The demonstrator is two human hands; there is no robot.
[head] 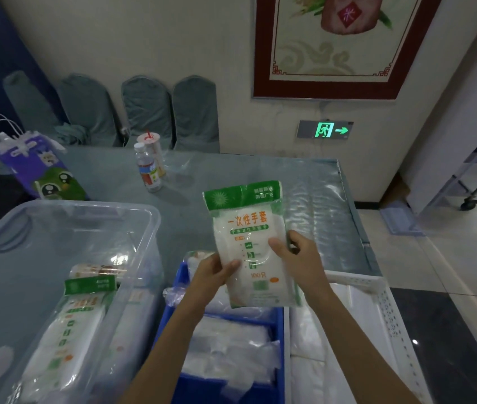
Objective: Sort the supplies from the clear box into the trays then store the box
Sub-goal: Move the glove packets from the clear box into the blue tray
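Both hands, left [213, 272] and right [298, 258], grip a glove packet [249, 246] upright, seemingly above the blue tray [278, 316].

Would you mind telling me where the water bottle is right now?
The water bottle stands upright on the far part of the table, left of centre, right of the purple gift bag.
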